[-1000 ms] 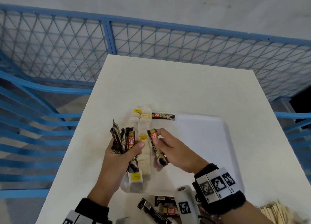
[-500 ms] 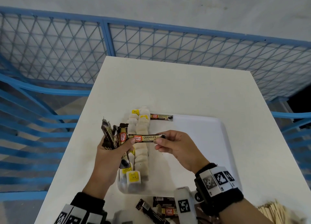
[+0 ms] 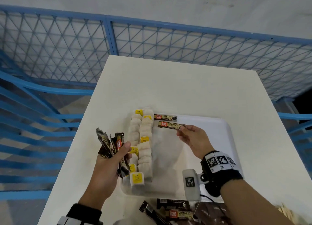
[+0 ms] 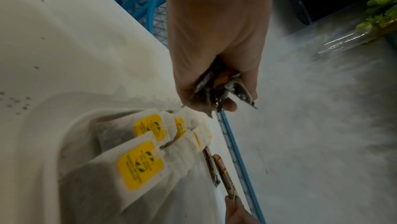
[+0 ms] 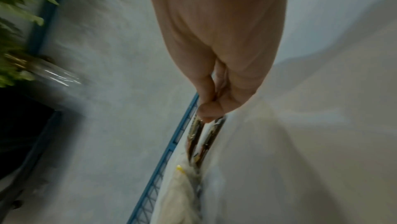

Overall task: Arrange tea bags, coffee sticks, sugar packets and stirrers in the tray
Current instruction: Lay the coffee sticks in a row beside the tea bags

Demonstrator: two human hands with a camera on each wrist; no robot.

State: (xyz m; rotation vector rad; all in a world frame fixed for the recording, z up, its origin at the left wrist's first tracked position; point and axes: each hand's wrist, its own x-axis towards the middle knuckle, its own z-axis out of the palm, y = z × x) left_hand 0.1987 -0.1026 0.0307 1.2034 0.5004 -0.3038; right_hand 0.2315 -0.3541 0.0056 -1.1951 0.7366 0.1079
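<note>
Coffee stick (image 3: 169, 124) moved into tray (image 3: 226, 140), right grip (image 3: 181, 129) pinching end.

My left hand (image 3: 108, 170) is covering the lower ends of the coffee sticks (image 3: 110, 142) it is gripping, so I cannot count them. The bottom edge of the head view is cutting off the loose coffee sticks (image 3: 177, 213) on the worktop (image 3: 185, 82) and the blurred stirrers (image 3: 287, 214). In the right wrist view, motion blur is smearing the tea bags (image 5: 182, 198).
</note>
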